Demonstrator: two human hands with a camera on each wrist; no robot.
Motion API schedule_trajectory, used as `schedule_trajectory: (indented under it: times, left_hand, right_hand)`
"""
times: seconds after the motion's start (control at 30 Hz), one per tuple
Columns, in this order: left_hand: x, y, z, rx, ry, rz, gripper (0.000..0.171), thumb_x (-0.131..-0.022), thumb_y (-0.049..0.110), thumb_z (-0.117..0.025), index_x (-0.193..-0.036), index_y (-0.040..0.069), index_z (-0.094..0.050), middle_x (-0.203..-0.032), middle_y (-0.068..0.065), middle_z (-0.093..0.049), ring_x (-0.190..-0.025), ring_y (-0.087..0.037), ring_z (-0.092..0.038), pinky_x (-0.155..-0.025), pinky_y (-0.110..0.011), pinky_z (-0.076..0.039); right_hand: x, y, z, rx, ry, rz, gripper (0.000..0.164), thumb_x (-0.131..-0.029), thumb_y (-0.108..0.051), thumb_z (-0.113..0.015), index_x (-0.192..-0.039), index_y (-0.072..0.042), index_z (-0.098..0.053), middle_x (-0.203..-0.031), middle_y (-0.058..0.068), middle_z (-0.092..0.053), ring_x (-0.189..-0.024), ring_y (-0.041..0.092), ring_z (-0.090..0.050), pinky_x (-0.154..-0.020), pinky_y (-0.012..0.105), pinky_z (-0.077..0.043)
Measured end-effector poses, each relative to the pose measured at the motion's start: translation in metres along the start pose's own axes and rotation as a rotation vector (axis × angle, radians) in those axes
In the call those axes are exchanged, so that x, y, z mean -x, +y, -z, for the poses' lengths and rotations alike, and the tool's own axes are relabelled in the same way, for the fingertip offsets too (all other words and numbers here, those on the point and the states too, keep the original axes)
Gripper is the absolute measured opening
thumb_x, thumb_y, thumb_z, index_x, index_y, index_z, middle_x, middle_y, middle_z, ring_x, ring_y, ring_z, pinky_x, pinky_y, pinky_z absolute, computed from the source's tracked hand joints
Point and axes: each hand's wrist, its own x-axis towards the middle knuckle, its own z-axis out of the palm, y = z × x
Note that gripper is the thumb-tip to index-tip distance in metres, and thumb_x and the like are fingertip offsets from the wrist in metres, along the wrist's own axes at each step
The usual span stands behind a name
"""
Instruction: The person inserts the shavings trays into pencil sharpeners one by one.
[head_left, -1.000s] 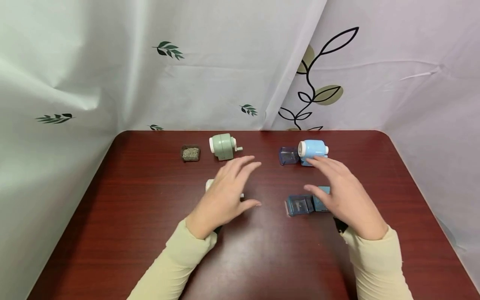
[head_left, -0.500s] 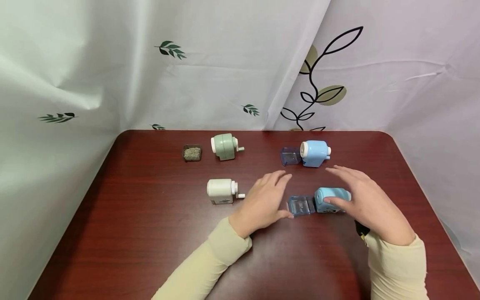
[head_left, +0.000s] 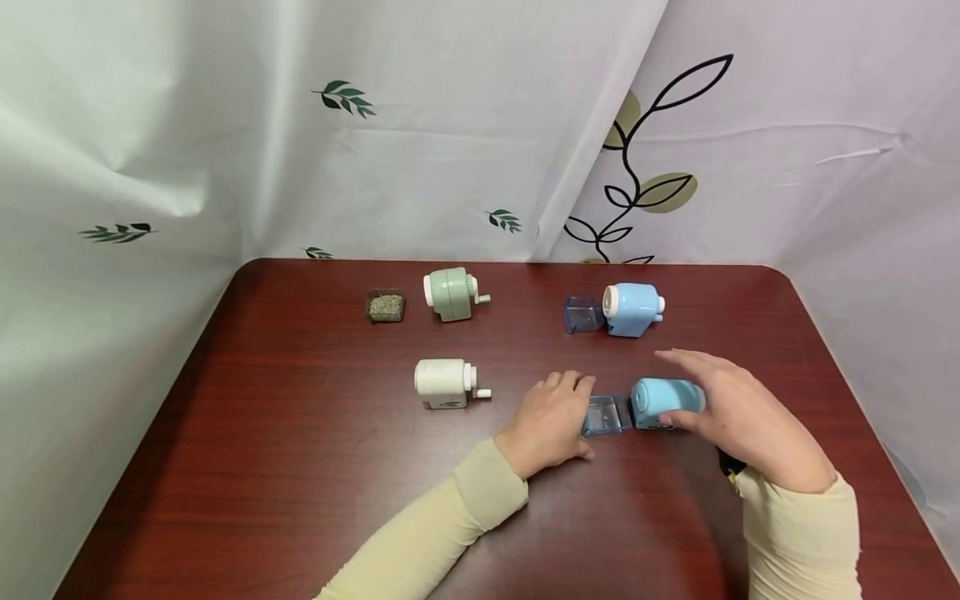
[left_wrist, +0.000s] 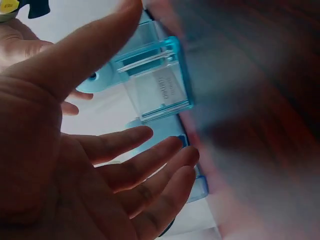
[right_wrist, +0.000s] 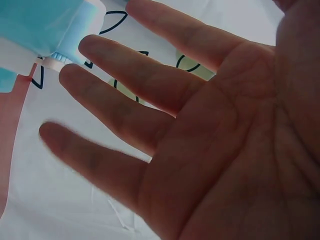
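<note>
A light-blue crank pencil sharpener [head_left: 651, 398] lies at the right of the table, its clear blue shavings drawer [head_left: 602, 415] just left of it. My left hand [head_left: 546, 425] is at the drawer's left end, thumb and fingers spread to either side; the left wrist view shows the transparent drawer [left_wrist: 162, 89] between thumb and fingers, not gripped. My right hand [head_left: 750, 421] hovers over the sharpener's right side, thumb in front and fingers behind. In the right wrist view its fingers are extended, with the sharpener body [right_wrist: 37, 25] beyond the fingertips.
Behind stands another blue sharpener [head_left: 632, 308] with a dark clear drawer [head_left: 582, 314] beside it. To the left are a white sharpener [head_left: 440, 379], a green sharpener [head_left: 452, 294] and a small tray of shavings [head_left: 386, 307]. A white curtain [head_left: 420, 167] borders the table's back.
My left hand has moved right, from over the white sharpener to the clear drawer. The right hand has shifted right and lowered around the front blue sharpener.
</note>
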Motion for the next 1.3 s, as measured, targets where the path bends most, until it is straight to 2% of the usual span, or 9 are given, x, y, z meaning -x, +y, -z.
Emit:
schedule_trajectory:
  times: [0.3, 0.5, 0.8, 1.03, 1.3]
  left_hand:
    - [-0.0024, 0.0027, -0.0062, 0.012, 0.002, 0.041, 0.082, -0.069, 0.053, -0.09, -0.132, 0.011, -0.059, -0.114, -0.002, -0.061, -0.105, -0.021, -0.057, -0.09, -0.032, -0.049]
    - [-0.0035, 0.0042, -0.0083, 0.0, 0.013, 0.063, 0.075, -0.069, 0.051, -0.09, -0.126, 0.011, -0.062, -0.111, -0.002, -0.062, -0.102, -0.02, -0.058, -0.086, -0.032, -0.051]
    - [-0.0034, 0.0033, -0.0077, 0.002, 0.042, 0.079, 0.056, -0.072, 0.046, -0.09, -0.108, 0.011, -0.064, -0.099, -0.002, -0.061, -0.094, -0.02, -0.06, -0.084, -0.03, -0.051]
    - [-0.0041, 0.0037, -0.008, 0.027, 0.057, 0.078, 0.052, -0.073, 0.043, -0.09, -0.104, 0.011, -0.065, -0.095, -0.002, -0.061, -0.092, -0.019, -0.061, -0.084, -0.03, -0.052]
    - [-0.0038, 0.0024, -0.0072, 0.081, 0.102, 0.079, 0.045, -0.074, 0.037, -0.09, -0.1, 0.01, -0.066, -0.091, -0.002, -0.064, -0.087, -0.019, -0.065, -0.077, -0.03, -0.054]
  right_hand:
    - [-0.0012, 0.001, -0.0023, -0.002, -0.034, -0.035, 0.077, -0.072, -0.019, -0.091, -0.139, -0.003, -0.056, -0.135, 0.021, -0.059, -0.123, 0.04, -0.054, -0.097, 0.058, -0.044]
    - [-0.0022, 0.0006, -0.0039, 0.006, -0.031, -0.03, 0.076, -0.071, -0.018, -0.091, -0.138, -0.003, -0.057, -0.133, 0.019, -0.061, -0.12, 0.039, -0.056, -0.095, 0.057, -0.045]
    - [-0.0026, 0.0003, -0.0053, -0.008, -0.037, -0.021, 0.075, -0.072, -0.017, -0.091, -0.137, -0.004, -0.058, -0.13, 0.019, -0.062, -0.116, 0.038, -0.058, -0.093, 0.056, -0.046]
    - [-0.0022, 0.0, -0.0051, -0.006, -0.032, -0.011, 0.073, -0.071, -0.017, -0.09, -0.136, -0.005, -0.059, -0.129, 0.018, -0.063, -0.114, 0.037, -0.059, -0.092, 0.055, -0.047]
    - [-0.0023, 0.0002, -0.005, -0.003, -0.029, -0.006, 0.07, -0.071, -0.014, -0.09, -0.134, -0.005, -0.061, -0.127, 0.017, -0.064, -0.113, 0.036, -0.06, -0.091, 0.053, -0.047]
